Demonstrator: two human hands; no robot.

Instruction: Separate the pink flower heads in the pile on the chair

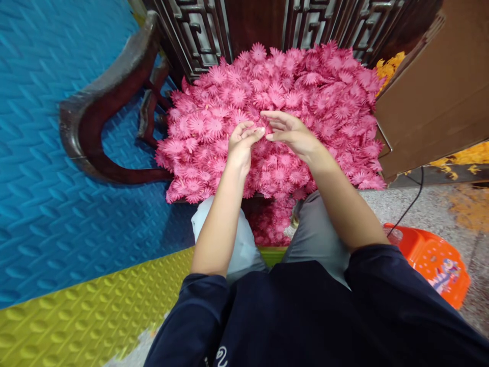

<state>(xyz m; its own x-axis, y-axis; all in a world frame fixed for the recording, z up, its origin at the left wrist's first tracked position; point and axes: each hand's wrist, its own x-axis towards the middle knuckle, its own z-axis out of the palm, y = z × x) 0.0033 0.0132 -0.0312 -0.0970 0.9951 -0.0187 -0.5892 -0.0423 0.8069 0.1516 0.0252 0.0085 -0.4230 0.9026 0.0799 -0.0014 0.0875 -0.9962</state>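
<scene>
A wide heap of pink artificial flowers (pixel 214 127) covers the dark wooden seat in front of me. Over the middle of the heap is my left hand (pixel 244 141), its thumb and fingertips drawn together; anything between them is too small to make out. Close on its right, my right hand (pixel 293 133) is held with the fingers stretched out and the thumb apart from them, and nothing shows in it. The two hands nearly meet at the fingertips. More pink flowers (pixel 273 221) lie lower down between my knees.
A curved dark wooden armrest (pixel 91 112) stands at the left, over blue matting (pixel 38 178). Behind the heap is a carved wooden back (pixel 255 23). At the right are a cardboard box (pixel 439 86), orange flowers (pixel 466 155), a black cable and an orange plastic stool (pixel 431 260).
</scene>
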